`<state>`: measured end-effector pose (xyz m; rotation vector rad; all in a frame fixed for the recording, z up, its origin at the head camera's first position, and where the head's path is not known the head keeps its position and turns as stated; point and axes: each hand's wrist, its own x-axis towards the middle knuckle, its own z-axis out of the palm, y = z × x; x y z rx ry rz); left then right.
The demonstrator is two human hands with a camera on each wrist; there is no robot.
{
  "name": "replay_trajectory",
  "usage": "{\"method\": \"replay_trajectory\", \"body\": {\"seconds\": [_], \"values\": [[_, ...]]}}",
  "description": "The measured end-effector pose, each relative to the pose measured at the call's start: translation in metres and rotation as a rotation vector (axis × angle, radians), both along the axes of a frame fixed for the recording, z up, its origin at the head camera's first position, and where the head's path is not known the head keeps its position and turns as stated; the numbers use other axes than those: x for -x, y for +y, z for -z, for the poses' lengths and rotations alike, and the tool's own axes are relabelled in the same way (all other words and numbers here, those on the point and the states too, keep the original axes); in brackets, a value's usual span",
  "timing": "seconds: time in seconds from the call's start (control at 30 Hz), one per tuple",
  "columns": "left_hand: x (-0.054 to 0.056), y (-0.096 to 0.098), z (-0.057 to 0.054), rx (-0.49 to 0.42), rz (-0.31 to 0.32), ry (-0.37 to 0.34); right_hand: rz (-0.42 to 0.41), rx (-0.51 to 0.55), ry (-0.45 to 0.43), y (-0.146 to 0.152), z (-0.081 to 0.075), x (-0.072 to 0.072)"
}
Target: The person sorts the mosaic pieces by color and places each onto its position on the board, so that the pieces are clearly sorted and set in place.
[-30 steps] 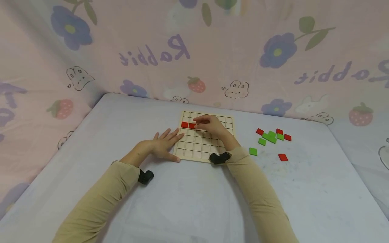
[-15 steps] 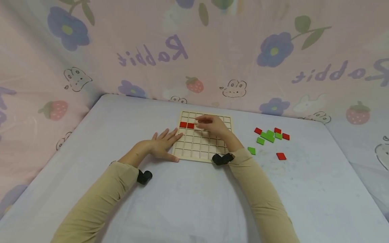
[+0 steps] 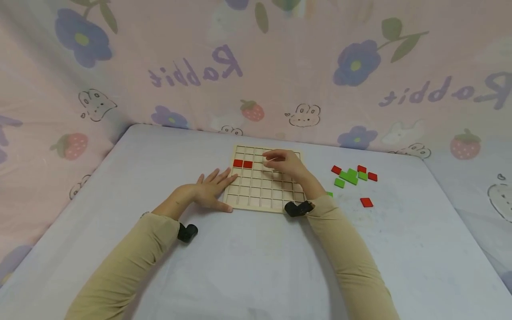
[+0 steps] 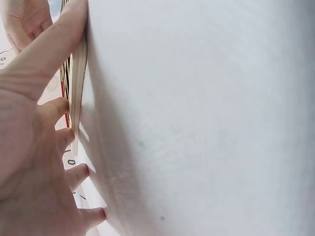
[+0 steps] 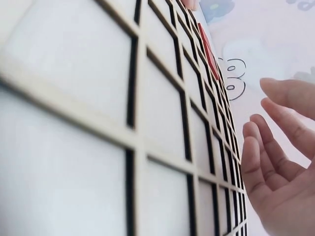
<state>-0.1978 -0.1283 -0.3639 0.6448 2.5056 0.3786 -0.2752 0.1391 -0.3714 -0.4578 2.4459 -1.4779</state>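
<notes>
A pale wooden grid board [image 3: 254,192] lies on the white-covered table. Two red square tiles [image 3: 242,164] sit side by side in cells near its upper left. My left hand [image 3: 210,193] has its fingers spread along the board's left side; in the left wrist view its thumb and fingers touch the board's edge [image 4: 78,83]. Over the upper right part of the board hovers my right hand [image 3: 290,165]. Its loosely bent fingers [image 5: 266,142] hold nothing in the right wrist view, where the red tiles [image 5: 208,51] show beyond the grid.
To the right of the board lies a loose group of green tiles [image 3: 349,178] and red tiles [image 3: 372,177]. One red tile [image 3: 366,202] lies apart, closer to me. A green tile [image 3: 330,194] is partly hidden by the right sleeve. A patterned cloth [image 3: 264,80] hangs behind the table.
My right hand has drawn away from the second red tile toward the right, leaving that tile in its cell. The left hand stays at the board's edge. The head view has shifted slightly.
</notes>
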Motion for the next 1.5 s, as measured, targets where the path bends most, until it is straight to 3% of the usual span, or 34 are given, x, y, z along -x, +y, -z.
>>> {"method": "replay_trajectory", "body": {"seconds": [1.27,1.5], "values": [[-0.002,-0.001,-0.003,-0.014,0.006,0.002,0.13,-0.089,0.009,0.057,-0.005,-0.003],[0.0,-0.003,0.004,-0.017,0.006,0.0,0.145,-0.098,0.006,0.068,-0.005,-0.005]]}}
